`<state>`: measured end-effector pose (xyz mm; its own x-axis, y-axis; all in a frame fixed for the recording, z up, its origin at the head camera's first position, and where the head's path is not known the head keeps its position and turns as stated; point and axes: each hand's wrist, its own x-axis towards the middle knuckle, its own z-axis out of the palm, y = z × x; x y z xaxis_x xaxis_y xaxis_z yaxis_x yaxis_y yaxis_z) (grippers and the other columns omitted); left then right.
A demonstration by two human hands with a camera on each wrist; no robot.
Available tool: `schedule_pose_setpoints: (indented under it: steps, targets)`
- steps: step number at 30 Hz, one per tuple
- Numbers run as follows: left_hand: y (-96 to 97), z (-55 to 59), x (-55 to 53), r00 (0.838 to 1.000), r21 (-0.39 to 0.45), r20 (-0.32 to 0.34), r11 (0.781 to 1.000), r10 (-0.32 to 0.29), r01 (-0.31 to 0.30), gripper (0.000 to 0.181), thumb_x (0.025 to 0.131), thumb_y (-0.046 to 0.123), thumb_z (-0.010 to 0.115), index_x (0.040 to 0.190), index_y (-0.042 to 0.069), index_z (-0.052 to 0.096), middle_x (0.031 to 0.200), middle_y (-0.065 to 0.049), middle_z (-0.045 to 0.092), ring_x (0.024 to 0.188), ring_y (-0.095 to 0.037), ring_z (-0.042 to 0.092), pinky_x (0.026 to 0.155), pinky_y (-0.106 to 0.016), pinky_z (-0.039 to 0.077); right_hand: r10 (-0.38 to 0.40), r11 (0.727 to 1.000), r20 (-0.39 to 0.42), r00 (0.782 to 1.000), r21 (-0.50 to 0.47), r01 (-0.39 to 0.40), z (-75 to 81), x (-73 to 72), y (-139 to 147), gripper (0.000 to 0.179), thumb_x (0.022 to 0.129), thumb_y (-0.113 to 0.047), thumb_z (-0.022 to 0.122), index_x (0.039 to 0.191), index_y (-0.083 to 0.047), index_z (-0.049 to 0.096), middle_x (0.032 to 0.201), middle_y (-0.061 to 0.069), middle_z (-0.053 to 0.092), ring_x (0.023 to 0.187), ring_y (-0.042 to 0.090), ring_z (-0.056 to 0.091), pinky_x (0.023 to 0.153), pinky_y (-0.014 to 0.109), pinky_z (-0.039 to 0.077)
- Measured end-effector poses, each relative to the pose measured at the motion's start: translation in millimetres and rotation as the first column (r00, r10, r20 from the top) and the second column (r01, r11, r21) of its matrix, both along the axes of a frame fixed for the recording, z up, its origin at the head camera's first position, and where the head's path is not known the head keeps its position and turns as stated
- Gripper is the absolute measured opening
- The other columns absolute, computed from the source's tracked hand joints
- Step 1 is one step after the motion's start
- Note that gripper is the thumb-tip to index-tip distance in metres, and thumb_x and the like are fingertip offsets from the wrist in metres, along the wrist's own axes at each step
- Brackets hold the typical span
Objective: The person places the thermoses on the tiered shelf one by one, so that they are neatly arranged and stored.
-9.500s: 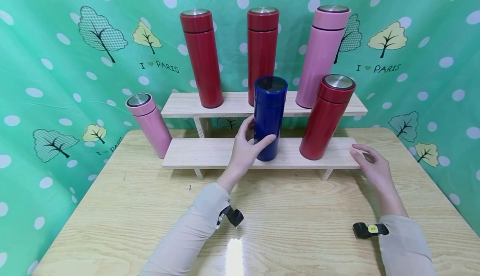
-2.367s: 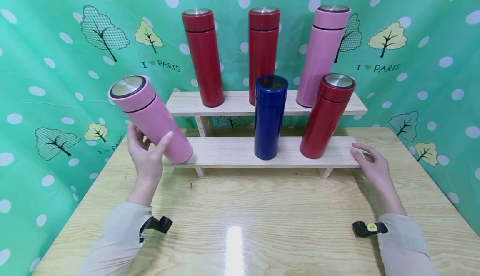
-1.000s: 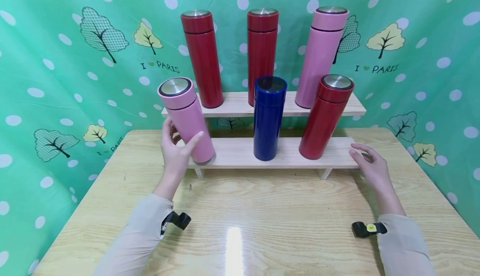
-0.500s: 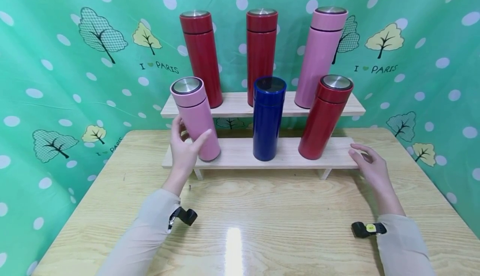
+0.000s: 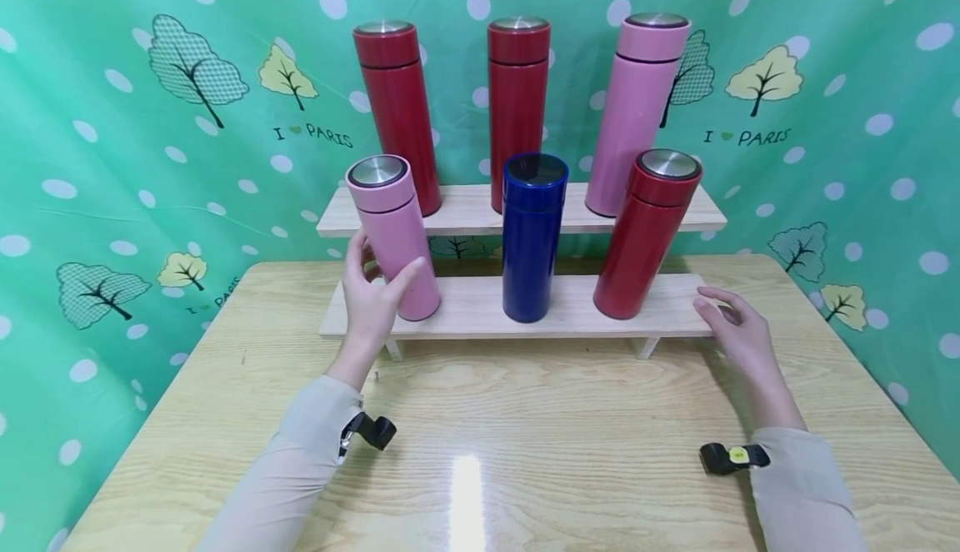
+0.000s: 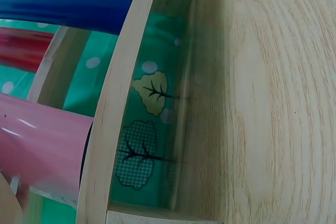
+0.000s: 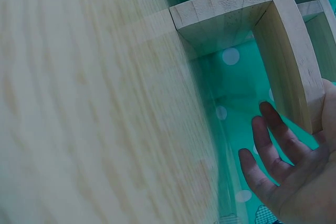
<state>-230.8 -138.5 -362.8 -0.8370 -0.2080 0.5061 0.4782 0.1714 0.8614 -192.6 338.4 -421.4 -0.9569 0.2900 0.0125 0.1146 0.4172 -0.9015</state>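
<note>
My left hand [image 5: 367, 302] grips a pink thermos flask [image 5: 397, 260] with a steel-topped lid, thumb across its front and fingers round its far left side. The flask stands slightly tilted in view at the left part of the lower wooden shelf [image 5: 468, 306]; in the left wrist view the pink flask's base [image 6: 47, 150] meets the shelf's edge. My right hand [image 5: 742, 335] touches the right end of that shelf with thumb and forefinger; in the right wrist view its other fingers [image 7: 268, 150] spread loosely below the board.
A blue flask [image 5: 532, 243] and a red flask [image 5: 645, 239] stand further right on the lower shelf. On the upper shelf [image 5: 465, 210] behind are two red flasks [image 5: 401, 118] and a pink one [image 5: 637, 118]. A patterned green cloth [image 5: 247, 193] hangs behind the wooden table [image 5: 525, 435].
Earlier my left hand held the blue flask; then it brought the pink flask from the table's left side onto the lower shelf and shifted it right. The right hand stays at the shelf end.
</note>
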Motion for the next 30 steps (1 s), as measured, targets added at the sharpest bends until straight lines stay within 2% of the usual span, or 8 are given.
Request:
schedule_pose_setpoints:
  steps: [6, 12, 18, 23, 30]
  targets:
    - [0.8, 0.1, 0.2, 0.999, 0.002, 0.05, 1.0, -0.012, 0.012, 0.074, 0.084, 0.019, 0.08, 0.147, 0.017, 0.041, 0.13, -0.005, 0.053, 0.112, -0.016, 0.047, 0.094, -0.033, 0.04, 0.002, 1.0, -0.001, 1.0, -0.003, -0.002, 0.6, 0.7, 0, 0.052, 0.097, -0.049, 0.058, 0.14, -0.021, 0.056, 0.146, 0.024, 0.042, 0.097, -0.006, 0.047, 0.073, 0.01, 0.048]
    - [1.4, 0.3, 1.9, 0.994, 0.009, 0.105, 0.999, -0.032, 0.032, 0.079, 0.085, 0.016, 0.079, 0.151, 0.017, 0.035, 0.137, -0.007, 0.049, 0.117, -0.017, 0.046, 0.1, -0.036, 0.038, 0.006, 1.0, -0.01, 1.0, -0.022, -0.006, 0.0, 0.3, 0, 0.047, 0.096, -0.047, 0.061, 0.137, -0.024, 0.059, 0.137, 0.015, 0.05, 0.094, -0.007, 0.05, 0.073, 0.012, 0.05]
    - [2.2, 2.5, 3.0, 0.988, 0.009, 0.148, 0.999, -0.038, 0.037, 0.081, 0.087, 0.02, 0.077, 0.154, 0.018, 0.031, 0.142, -0.005, 0.046, 0.124, -0.018, 0.044, 0.106, -0.038, 0.036, 0.0, 1.0, 0.01, 1.0, -0.017, 0.0, 1.1, -3.0, 0, 0.051, 0.096, -0.051, 0.059, 0.139, -0.024, 0.057, 0.147, 0.025, 0.043, 0.095, -0.006, 0.048, 0.073, 0.01, 0.048]
    - [3.2, 2.0, 4.5, 0.987, 0.015, 0.155, 0.999, -0.047, 0.046, 0.079, 0.089, 0.024, 0.076, 0.154, 0.018, 0.031, 0.145, -0.004, 0.045, 0.129, -0.017, 0.043, 0.109, -0.038, 0.035, -0.003, 1.0, 0.002, 1.0, -0.01, 0.003, 2.7, -5.9, -1, 0.054, 0.097, -0.05, 0.058, 0.142, -0.02, 0.056, 0.147, 0.027, 0.043, 0.096, -0.005, 0.049, 0.073, 0.009, 0.047]
    - [3.8, -9.0, 14.3, 0.984, 0.004, 0.162, 0.998, -0.069, 0.07, 0.078, 0.091, 0.025, 0.074, 0.155, 0.019, 0.03, 0.148, -0.001, 0.042, 0.134, -0.015, 0.038, 0.111, -0.039, 0.033, 0.012, 0.997, -0.078, 0.997, 0.082, -0.005, 1.1, -3.9, 2, 0.052, 0.1, -0.041, 0.057, 0.139, -0.006, 0.056, 0.129, 0.021, 0.053, 0.086, -0.006, 0.051, 0.067, 0.01, 0.048]
